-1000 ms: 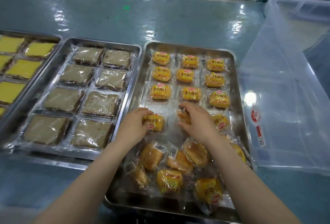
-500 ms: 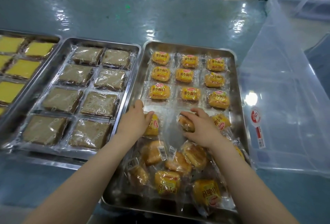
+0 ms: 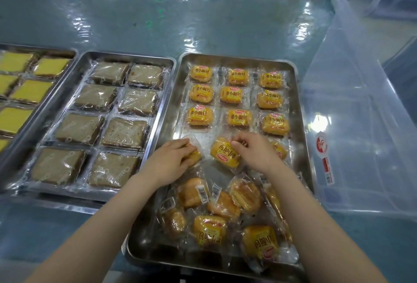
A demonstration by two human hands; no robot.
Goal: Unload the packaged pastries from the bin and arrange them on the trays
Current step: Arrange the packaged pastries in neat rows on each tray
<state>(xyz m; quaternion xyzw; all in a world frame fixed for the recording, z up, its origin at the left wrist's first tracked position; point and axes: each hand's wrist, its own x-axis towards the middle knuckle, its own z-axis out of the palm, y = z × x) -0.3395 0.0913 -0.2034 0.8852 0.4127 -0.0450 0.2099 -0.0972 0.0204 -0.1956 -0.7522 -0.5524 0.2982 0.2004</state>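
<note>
A steel tray (image 3: pixel 300 124) in front of me holds three neat rows of yellow-wrapped small buns, such as one bun (image 3: pixel 239 118) in the third row. Below them my left hand (image 3: pixel 169 160) grips a wrapped bun (image 3: pixel 194 155) at the tray's left side. My right hand (image 3: pixel 255 150) pinches the top edge of another wrapped bun (image 3: pixel 223 153) in the middle, its label upside down. A third bun (image 3: pixel 279 149) lies partly hidden behind my right hand. Several loose buns (image 3: pixel 225 210) are heaped at the tray's near end.
A clear plastic bin (image 3: pixel 361 124) stands to the right of the tray. To the left sit a tray of brown wrapped cakes (image 3: pixel 101 124) and, at the far left, a tray of yellow cakes (image 3: pixel 20 97). The table is covered in shiny blue plastic (image 3: pixel 158 18).
My right hand has turned its bun so the yellow label faces up. My left hand has shifted its bun slightly toward the tray's left side.
</note>
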